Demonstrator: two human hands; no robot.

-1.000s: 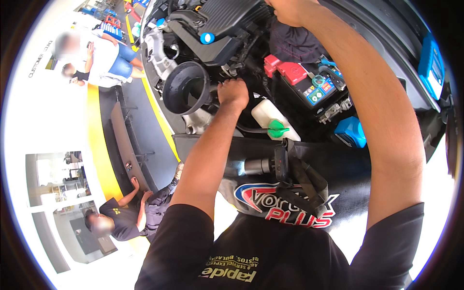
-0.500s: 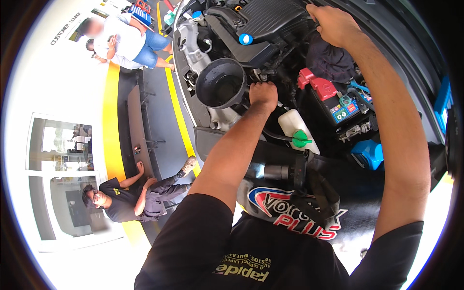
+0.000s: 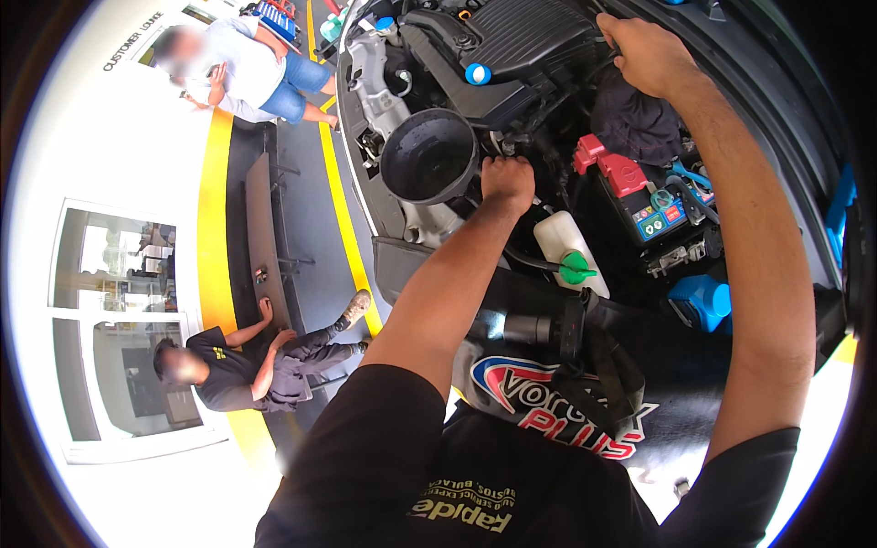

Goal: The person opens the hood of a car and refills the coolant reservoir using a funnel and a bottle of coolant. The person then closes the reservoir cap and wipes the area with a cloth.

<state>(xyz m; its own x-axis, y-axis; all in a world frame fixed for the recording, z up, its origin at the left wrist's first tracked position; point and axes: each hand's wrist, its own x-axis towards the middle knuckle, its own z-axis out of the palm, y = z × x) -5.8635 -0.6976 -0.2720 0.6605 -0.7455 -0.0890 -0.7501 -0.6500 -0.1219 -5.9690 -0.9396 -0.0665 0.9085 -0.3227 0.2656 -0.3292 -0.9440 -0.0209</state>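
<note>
Both my arms reach into an open engine bay. My left hand [image 3: 508,183] is closed in a fist, just right of a wide black funnel [image 3: 429,157]; whatever its fingers hold is hidden beneath it. Farther up and to the right, my right hand [image 3: 647,57] curls closed by the corner of the ribbed black engine cover [image 3: 530,36]. What lies in its fingers is too dark to make out. Beneath that hand sits a bunched dark cloth [image 3: 635,117]. A white reservoir with a green cap [image 3: 575,267] stands nearer me, below my left hand.
Right of the reservoir is a battery [image 3: 660,215] with a red terminal cover [image 3: 610,167]. A blue bottle [image 3: 702,301] and a flashlight [image 3: 516,327] lie nearer, by a black printed fender cover [image 3: 548,384]. Leftward, one person sits on a bench [image 3: 265,219]; others are farther off.
The whole view has shifted slightly, so the engine bay appears a little farther right and lower. Both hands keep their places against the engine.
</note>
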